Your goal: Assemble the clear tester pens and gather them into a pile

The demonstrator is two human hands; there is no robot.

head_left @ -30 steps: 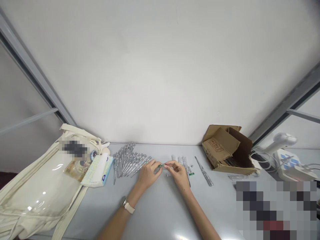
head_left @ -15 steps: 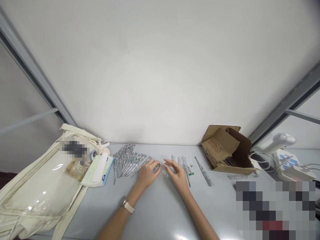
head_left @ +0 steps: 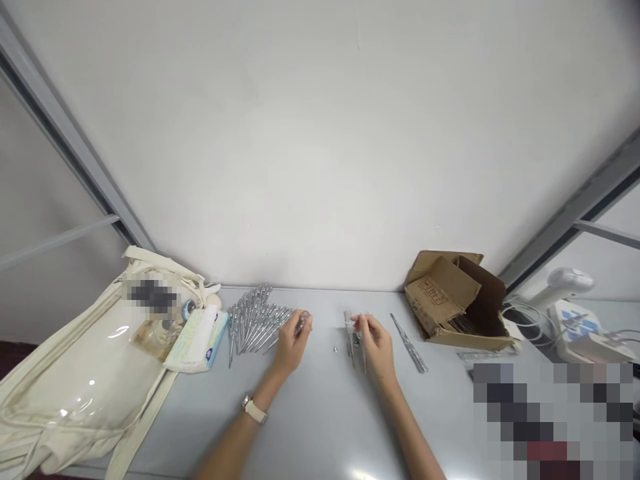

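Note:
My left hand [head_left: 291, 343] is closed around a screwdriver with a clear handle [head_left: 303, 321]; most of it is hidden by the fingers. Beside it on the left lies a fanned pile of clear-handled screwdrivers [head_left: 255, 320] with thin metal shafts. My right hand [head_left: 376, 345] has its fingertips pinched together over a few clear-handled screwdrivers [head_left: 349, 321]. What the pinch holds, if anything, is hidden. On the table between the hands is a small shiny round part [head_left: 335, 349]. Right of my right hand lies a single screwdriver [head_left: 409, 343].
A cardboard box [head_left: 435, 300] with raised flaps stands at the back right, near a white handheld device [head_left: 565, 283] and cables. On the left are a tissue pack [head_left: 197, 340] and a cream bag [head_left: 75, 393]. A wall rises behind the grey table [head_left: 320, 413].
My hands have moved apart from their meeting point. The left one shifted slightly left; the right went right to the few screwdrivers and closed to a pinch. The small round part now shows between them.

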